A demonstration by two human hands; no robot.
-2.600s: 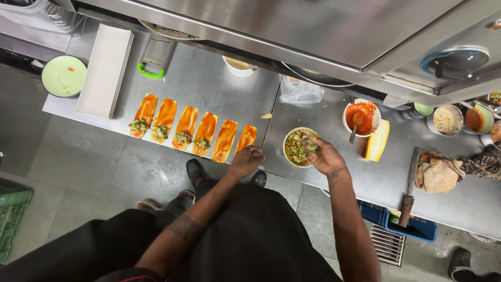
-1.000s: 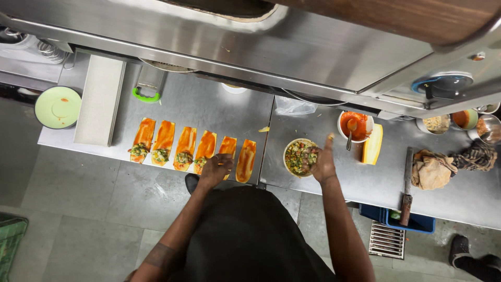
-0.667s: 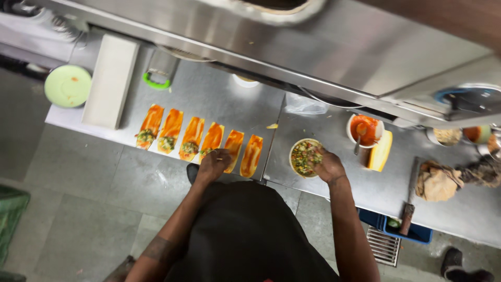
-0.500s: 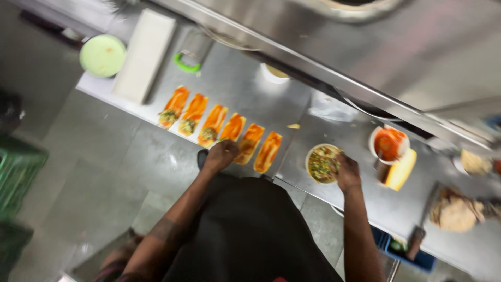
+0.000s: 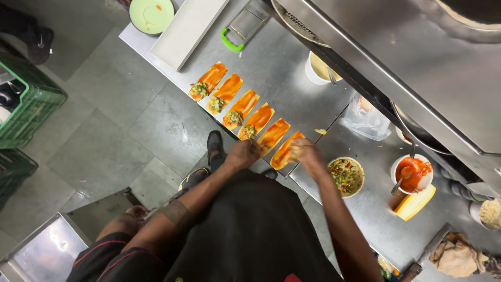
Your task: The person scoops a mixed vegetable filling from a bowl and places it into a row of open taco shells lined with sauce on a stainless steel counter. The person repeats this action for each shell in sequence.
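Observation:
Several flat orange sauced wrappers [image 5: 241, 107] lie in a row on the steel counter [image 5: 271, 62], the farther ones topped with a clump of chopped vegetable filling. My left hand [image 5: 243, 153] rests at the near end of the row, by the counter's edge. My right hand [image 5: 308, 154] is over the nearest wrapper [image 5: 284, 151], fingers pinched on a bit of filling. Just right of it stands a bowl of vegetable filling [image 5: 345, 176].
A bowl of red sauce with a spoon [image 5: 412, 173], a yellow block [image 5: 415, 202], a clear bag [image 5: 365, 119] and a white cup [image 5: 317, 69] sit to the right. A white board [image 5: 188, 28], green plate [image 5: 152, 13], grater [image 5: 240, 28]; green crate [image 5: 23, 99] on the floor.
My right hand has come away from the filling bowl and moved left over the nearest wrapper. The view has swung and tilted, and my left hand has stayed at the row's near end.

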